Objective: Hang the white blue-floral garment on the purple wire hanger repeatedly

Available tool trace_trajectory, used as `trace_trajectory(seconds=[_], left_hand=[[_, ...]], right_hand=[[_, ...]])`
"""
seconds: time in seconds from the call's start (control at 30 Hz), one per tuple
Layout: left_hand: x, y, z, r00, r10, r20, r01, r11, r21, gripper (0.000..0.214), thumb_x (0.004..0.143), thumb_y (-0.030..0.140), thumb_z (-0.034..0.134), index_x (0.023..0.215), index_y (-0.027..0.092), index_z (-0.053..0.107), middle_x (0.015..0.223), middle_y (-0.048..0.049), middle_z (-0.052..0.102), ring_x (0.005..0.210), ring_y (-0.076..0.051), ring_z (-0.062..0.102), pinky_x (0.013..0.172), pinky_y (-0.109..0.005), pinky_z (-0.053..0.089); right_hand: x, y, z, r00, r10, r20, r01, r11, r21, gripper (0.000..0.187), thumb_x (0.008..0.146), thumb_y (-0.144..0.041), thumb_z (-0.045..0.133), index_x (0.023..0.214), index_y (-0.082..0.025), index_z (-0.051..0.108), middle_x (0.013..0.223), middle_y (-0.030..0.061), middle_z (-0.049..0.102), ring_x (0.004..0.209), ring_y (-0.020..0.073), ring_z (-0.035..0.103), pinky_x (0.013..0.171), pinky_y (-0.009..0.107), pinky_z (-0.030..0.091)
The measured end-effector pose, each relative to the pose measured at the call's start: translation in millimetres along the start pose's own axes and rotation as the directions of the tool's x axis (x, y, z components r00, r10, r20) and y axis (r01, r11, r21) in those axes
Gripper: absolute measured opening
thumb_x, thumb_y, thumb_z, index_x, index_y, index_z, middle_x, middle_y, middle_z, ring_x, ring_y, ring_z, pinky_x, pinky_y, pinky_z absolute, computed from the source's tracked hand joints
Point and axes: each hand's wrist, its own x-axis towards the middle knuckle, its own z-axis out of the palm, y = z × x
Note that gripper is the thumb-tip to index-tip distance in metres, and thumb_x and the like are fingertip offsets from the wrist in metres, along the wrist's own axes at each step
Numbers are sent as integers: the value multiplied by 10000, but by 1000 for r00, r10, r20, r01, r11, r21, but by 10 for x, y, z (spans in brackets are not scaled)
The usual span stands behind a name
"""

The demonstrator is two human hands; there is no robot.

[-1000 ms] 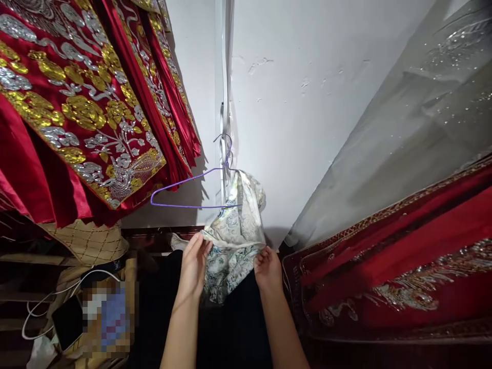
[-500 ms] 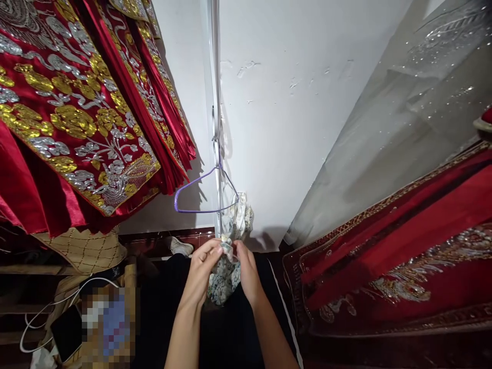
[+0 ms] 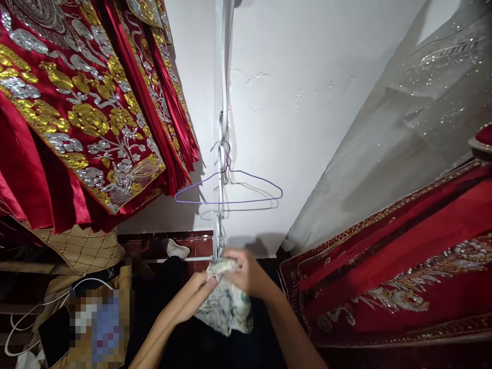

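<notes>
A pale floral-patterned cloth [image 3: 226,302] is bunched between both my hands at the lower centre. My left hand [image 3: 194,294] pinches its left side with fingers closed. My right hand [image 3: 248,274] grips the top of the bundle, fingers wrapped round it. Above them a purple wire hanger [image 3: 230,189] hangs bare on a white vertical pipe [image 3: 219,128] against the white wall.
Red garments with gold and silver embroidery [image 3: 77,113] hang at the left. A red embroidered garment [image 3: 388,266] under clear plastic cover [image 3: 415,128] hangs at the right. A woven hat [image 3: 80,246], cables and a phone [image 3: 54,333] lie at lower left. A shoe [image 3: 177,249] rests on the floor.
The cloth has come off the purple hanger, which now hangs bare and swung to face me. Both hands dropped lower and bunched the cloth together.
</notes>
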Motion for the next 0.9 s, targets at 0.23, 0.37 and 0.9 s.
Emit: trace_trajectory(seconds=[0.23, 0.37, 0.9], left_hand=[[-30, -12, -534, 990, 41, -136, 9, 939, 343, 408, 814, 584, 610, 659, 206, 628, 629, -12, 566, 650, -211, 531, 624, -267, 398], [-94, -164, -905, 992, -65, -110, 111, 862, 494, 412, 755, 555, 686, 532, 228, 575, 524, 0, 511, 502, -179, 487, 536, -254, 335], [577, 932, -1259, 815, 545, -197, -225, 610, 760, 273, 853, 431, 608, 695, 210, 627, 992, -84, 664, 944, -250, 623, 870, -327, 483]], right_hand=[[849, 143, -445, 873, -19, -487, 26, 1000, 7, 536, 706, -171, 576, 1232, -260, 630, 987, 24, 698, 779, 178, 613, 730, 295, 506], [996, 482, -453, 914, 36, -405, -59, 997, -45, 337, 733, -254, 579, 1043, -210, 703, 923, 36, 718, 964, 246, 634, 856, 358, 502], [418, 388, -633, 923, -42, -383, -8, 992, -126, 214, 685, -181, 548, 847, -212, 685, 754, 27, 713, 717, 224, 635, 632, 301, 457]])
